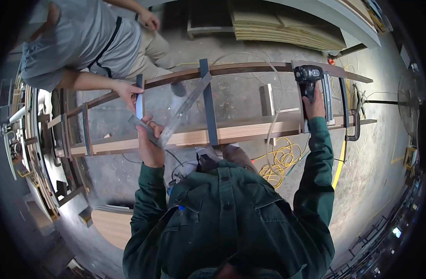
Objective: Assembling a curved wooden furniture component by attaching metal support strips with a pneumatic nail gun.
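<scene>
My left hand [150,139] is closed round the thick stock of a try square [187,108]. Its long metal blade slants up and away to the right across the wooden frame, its tip near a dark crosspiece [207,102]. On the right, my right hand [315,104] grips the handle of a black tool that looks like a nail gun [308,73], over the frame's right end. A pale wooden rail [185,138] runs along the frame's near side, and a darker rail [241,69] along the far side.
A co-worker's hand [127,93] holds a short crosspiece [139,104] close to my left hand. A clamp [356,125] grips the frame's right end. Yellow hose [280,162] lies coiled on the floor, and a clear hose [279,111] loops over the frame. Stacked boards [287,30] stand behind.
</scene>
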